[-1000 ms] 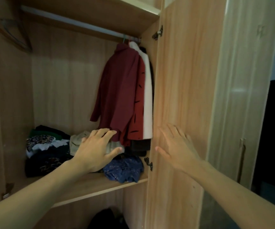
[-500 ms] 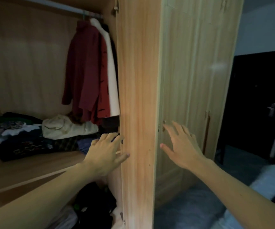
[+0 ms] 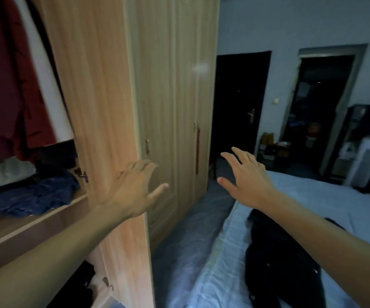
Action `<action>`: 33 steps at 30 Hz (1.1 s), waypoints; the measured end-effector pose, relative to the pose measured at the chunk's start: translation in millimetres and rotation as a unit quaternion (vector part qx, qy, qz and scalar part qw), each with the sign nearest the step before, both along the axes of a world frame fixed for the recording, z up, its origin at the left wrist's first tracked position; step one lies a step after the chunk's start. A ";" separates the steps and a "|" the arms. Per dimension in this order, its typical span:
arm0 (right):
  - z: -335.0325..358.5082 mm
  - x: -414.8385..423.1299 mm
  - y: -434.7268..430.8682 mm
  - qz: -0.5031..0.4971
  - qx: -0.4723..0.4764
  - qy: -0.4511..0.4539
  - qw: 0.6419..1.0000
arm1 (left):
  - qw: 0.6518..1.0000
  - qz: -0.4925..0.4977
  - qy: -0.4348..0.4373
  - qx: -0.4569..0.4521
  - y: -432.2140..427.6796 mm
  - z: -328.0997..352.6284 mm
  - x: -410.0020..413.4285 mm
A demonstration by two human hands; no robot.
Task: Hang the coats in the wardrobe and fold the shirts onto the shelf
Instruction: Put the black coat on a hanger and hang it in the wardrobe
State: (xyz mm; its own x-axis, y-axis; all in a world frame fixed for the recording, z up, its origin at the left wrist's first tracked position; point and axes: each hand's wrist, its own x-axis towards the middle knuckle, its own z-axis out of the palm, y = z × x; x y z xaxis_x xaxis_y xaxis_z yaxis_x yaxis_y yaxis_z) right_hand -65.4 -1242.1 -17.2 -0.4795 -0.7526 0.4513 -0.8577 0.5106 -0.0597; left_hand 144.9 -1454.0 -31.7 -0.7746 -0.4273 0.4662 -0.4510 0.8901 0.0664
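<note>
A dark red coat (image 3: 6,81) and a white garment (image 3: 46,85) hang inside the open wardrobe at the far left. Below them, folded clothes and a blue shirt (image 3: 35,196) lie on the wooden shelf (image 3: 46,221). A black coat (image 3: 284,263) lies spread on the pale blue bed (image 3: 346,201) at the lower right. My left hand (image 3: 133,190) is open with spread fingers in front of the wardrobe's open door (image 3: 104,107). My right hand (image 3: 246,181) is open in the air above the near edge of the bed. Neither hand holds anything.
The closed wardrobe doors (image 3: 179,107) with a red handle stand straight ahead. A narrow strip of dark floor (image 3: 190,236) runs between wardrobe and bed. A dark door (image 3: 239,107) and an open doorway (image 3: 321,107) are in the far wall. Dark clothes lie in the wardrobe's bottom (image 3: 79,285).
The view has swung right from the wardrobe interior toward the bed. Both open hands have moved right with it, away from the shelf and the door.
</note>
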 end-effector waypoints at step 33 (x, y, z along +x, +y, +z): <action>-97.3 -201.0 254.5 -0.190 -0.028 -0.118 0.974 | 0.978 -0.184 -0.093 0.003 175.0 -52.7 -275.0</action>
State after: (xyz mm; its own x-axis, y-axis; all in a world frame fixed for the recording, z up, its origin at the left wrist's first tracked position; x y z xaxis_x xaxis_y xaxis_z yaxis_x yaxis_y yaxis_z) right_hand -266.4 -987.6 -114.5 -0.8146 -0.4769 0.3300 -0.5655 0.7793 -0.2698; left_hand -130.1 -1279.1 -84.4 -0.9479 -0.1052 0.3007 -0.1040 0.9944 0.0202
